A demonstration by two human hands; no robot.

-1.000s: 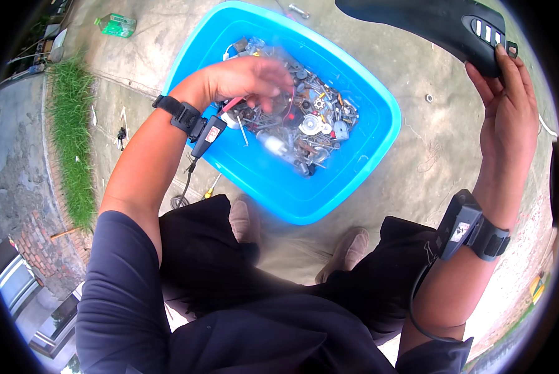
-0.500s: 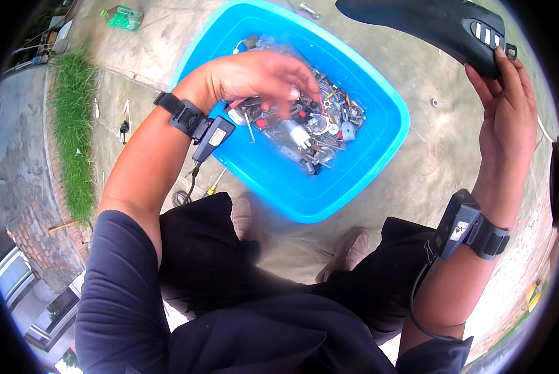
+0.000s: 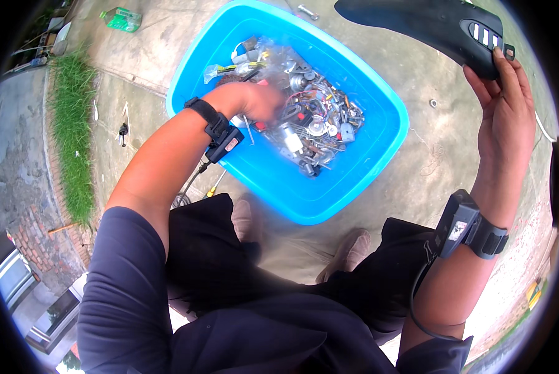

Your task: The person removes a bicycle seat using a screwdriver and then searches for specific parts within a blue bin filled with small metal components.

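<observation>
My left hand (image 3: 254, 101) is down inside the blue plastic tub (image 3: 254, 165), over the left part of a heap of small hardware (image 3: 329, 115). Its fingers are smeared by motion, so their grip does not show. Screws, metal bits, wires and a white cylindrical part (image 3: 291, 139) make up the heap. A clear plastic bag (image 3: 273, 56) lies at the tub's far side. At the far right, my right hand (image 3: 506, 112) grips one end of a black plastic mudguard (image 3: 410, 22), thumb by its white-slotted oval inset. The mudguard extends left past the tub's far right corner.
A bolt (image 3: 307, 12) and a nut (image 3: 433, 103) lie on the concrete floor around the tub. A green bottle (image 3: 122, 20) rests at the far left, near a grass strip (image 3: 74, 137). A yellow-handled screwdriver (image 3: 213, 188) lies by my left knee.
My left hand has swung left and back toward me over the heap, uncovering the plastic bag and parts at the far side. My right hand and the mudguard have barely moved.
</observation>
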